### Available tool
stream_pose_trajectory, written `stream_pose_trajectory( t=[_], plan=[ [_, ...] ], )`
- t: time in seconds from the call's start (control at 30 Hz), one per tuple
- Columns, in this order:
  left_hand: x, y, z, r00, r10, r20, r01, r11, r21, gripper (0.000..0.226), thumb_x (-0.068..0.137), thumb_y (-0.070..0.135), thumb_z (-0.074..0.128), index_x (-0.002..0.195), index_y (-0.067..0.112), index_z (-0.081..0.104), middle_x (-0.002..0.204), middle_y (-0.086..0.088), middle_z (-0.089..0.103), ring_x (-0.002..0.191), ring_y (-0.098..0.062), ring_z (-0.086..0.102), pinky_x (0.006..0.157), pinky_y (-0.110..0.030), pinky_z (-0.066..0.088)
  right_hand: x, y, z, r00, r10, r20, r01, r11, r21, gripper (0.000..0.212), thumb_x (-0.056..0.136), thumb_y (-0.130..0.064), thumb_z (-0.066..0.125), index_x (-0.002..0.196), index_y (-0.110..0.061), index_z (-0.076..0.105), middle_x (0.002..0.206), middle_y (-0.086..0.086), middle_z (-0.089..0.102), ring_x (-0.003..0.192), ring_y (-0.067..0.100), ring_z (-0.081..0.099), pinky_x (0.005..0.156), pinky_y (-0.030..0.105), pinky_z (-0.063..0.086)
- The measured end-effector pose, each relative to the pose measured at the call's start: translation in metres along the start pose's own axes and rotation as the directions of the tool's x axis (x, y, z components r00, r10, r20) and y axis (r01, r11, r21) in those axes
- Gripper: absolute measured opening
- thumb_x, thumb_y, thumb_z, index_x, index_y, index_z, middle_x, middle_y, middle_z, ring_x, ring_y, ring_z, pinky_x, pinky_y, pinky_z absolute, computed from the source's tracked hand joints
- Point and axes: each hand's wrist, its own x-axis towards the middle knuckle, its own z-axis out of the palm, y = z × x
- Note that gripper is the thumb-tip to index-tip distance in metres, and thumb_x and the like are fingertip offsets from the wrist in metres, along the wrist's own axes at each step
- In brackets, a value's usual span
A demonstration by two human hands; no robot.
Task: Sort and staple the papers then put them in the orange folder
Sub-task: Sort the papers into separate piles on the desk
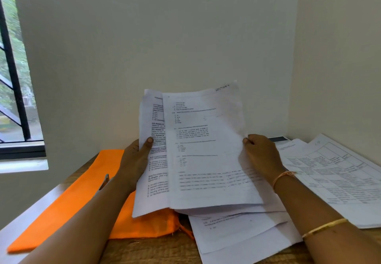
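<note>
Fingers (150,140) of left hand (134,160) are gripping left edge of raised papers (206,150); right hand (261,154) is pinching right edge. Papers are leaning over orange folder (82,191) lying flat on worktop (154,249). Loose sheets (237,237) lying underneath, table printouts (340,173) lying to the right.

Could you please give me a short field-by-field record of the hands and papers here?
left hand: grips the left edge of the held white printed sheets
right hand: pinches the right edge of the front sheet
flat orange folder: lies on the wooden table, partly hidden by the left forearm
loose white sheets: on the table beneath the held ones
grid-printed sheets: stacked at the right
</note>
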Motion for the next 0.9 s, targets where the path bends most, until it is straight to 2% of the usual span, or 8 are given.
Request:
stream_pose_trajectory(
  t=[0.1,0.2,0.27,0.37,0.47,0.6,0.77,0.9],
  plan=[
    [0.007,-0.006,-0.006,0.982,0.016,-0.186,-0.005,0.998,0.059,0.033,0.097,0.031,0.048,0.114,0.006,0.061,0.102,-0.009,0.065,0.080,-0.020,0.060,0.058,-0.022,0.043,0.006,0.011,-0.010,0.996,0.038,-0.077,-0.042,0.998,-0.050,0.037,0.093,-0.005,0.038,0.059,-0.017,0.031,0.064,-0.002,0.038,0.075,0.026,0.043,0.062,0.031,0.026],
    [0.014,-0.015,-0.015,0.920,0.013,-0.392,0.043,0.990,0.134,0.037,0.100,0.028,0.042,0.117,-0.002,0.057,0.116,-0.021,0.060,0.099,-0.032,0.056,0.072,-0.030,0.038,0.008,0.019,-0.015,0.994,0.063,-0.088,-0.070,0.994,-0.087,0.034,0.088,0.002,0.038,0.060,-0.016,0.032,0.062,0.001,0.039,0.072,0.028,0.043,0.052,0.029,0.024],
    [0.019,-0.020,-0.022,0.862,-0.038,-0.505,0.106,0.989,0.105,0.038,0.101,0.026,0.040,0.120,-0.004,0.054,0.123,-0.023,0.056,0.110,-0.037,0.054,0.079,-0.034,0.037,0.009,0.023,-0.017,0.994,0.085,-0.068,-0.093,0.989,-0.116,0.029,0.087,0.003,0.040,0.063,-0.014,0.036,0.064,0.002,0.041,0.074,0.029,0.045,0.054,0.030,0.026],
    [0.024,-0.027,-0.031,0.775,-0.176,-0.607,0.179,0.982,-0.057,0.034,0.101,0.025,0.040,0.122,0.002,0.053,0.124,-0.016,0.057,0.112,-0.035,0.054,0.093,-0.038,0.044,0.010,0.026,-0.019,0.992,0.120,-0.025,-0.123,0.971,-0.207,0.013,0.088,-0.001,0.042,0.080,-0.010,0.047,0.079,0.009,0.050,0.079,0.030,0.046,0.068,0.032,0.033],
    [0.026,-0.029,-0.034,0.722,-0.279,-0.633,0.213,0.960,-0.180,0.030,0.100,0.024,0.040,0.120,0.007,0.054,0.118,-0.010,0.059,0.106,-0.032,0.057,0.094,-0.043,0.048,0.011,0.030,-0.017,0.989,0.143,0.024,-0.127,0.936,-0.327,0.015,0.090,-0.007,0.043,0.095,-0.009,0.057,0.101,0.016,0.061,0.092,0.034,0.054,0.076,0.033,0.040],
    [0.026,-0.026,-0.032,0.702,-0.349,-0.621,0.221,0.936,-0.275,0.029,0.100,0.023,0.041,0.122,0.009,0.053,0.112,-0.005,0.060,0.102,-0.027,0.059,0.091,-0.042,0.050,0.010,0.033,-0.015,0.979,0.185,0.088,-0.134,0.902,-0.410,0.029,0.091,-0.011,0.042,0.116,-0.011,0.057,0.119,0.013,0.060,0.106,0.033,0.055,0.086,0.033,0.041],
    [0.023,-0.023,-0.028,0.746,-0.301,-0.594,0.203,0.952,-0.228,0.029,0.100,0.022,0.042,0.122,0.008,0.055,0.119,-0.010,0.060,0.106,-0.031,0.058,0.094,-0.045,0.049,0.007,0.025,-0.009,0.979,0.143,0.148,-0.086,0.937,-0.340,0.014,0.089,-0.009,0.043,0.079,-0.016,0.049,0.104,0.013,0.061,0.085,0.027,0.049,0.074,0.030,0.037],
    [0.019,-0.019,-0.022,0.824,-0.220,-0.522,0.191,0.975,-0.109,0.033,0.100,0.023,0.043,0.124,0.003,0.053,0.123,-0.015,0.057,0.111,-0.033,0.055,0.089,-0.038,0.045,0.005,0.018,0.000,0.961,0.124,0.246,-0.025,0.927,-0.374,0.013,0.090,-0.015,0.043,0.095,-0.013,0.055,0.104,0.010,0.060,0.096,0.029,0.055,0.077,0.030,0.039]
  ],
)
